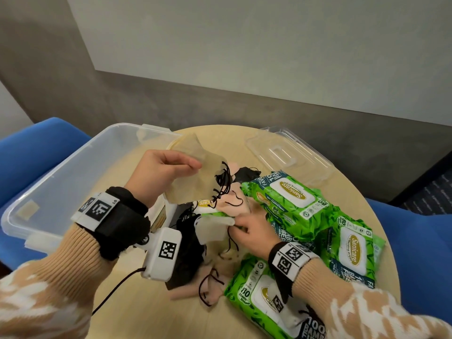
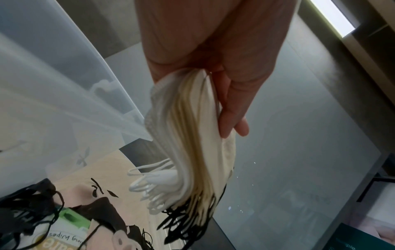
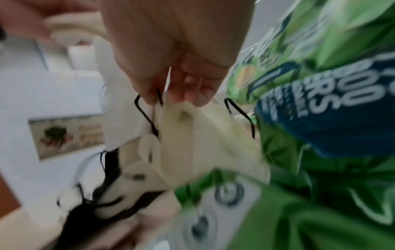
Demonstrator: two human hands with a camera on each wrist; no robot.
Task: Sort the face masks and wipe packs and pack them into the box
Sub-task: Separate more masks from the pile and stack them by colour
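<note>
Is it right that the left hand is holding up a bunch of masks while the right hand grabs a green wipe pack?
Not quite. The left hand does hold up a bunch of masks, but the right hand pinches a cream mask from the pile, not a wipe pack. The right wrist view shows its fingers on the mask.

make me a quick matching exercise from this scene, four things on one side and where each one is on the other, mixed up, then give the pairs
Things:
1. stack of masks
2. cream mask
3. clear box
4. clear lid

Places:
A. flat on the table's far side, behind the wipe packs
B. held up in the left hand
C. at the table's left edge, open
D. pinched by the right hand over the pile

Pairs: 1-B, 2-D, 3-C, 4-A
</note>
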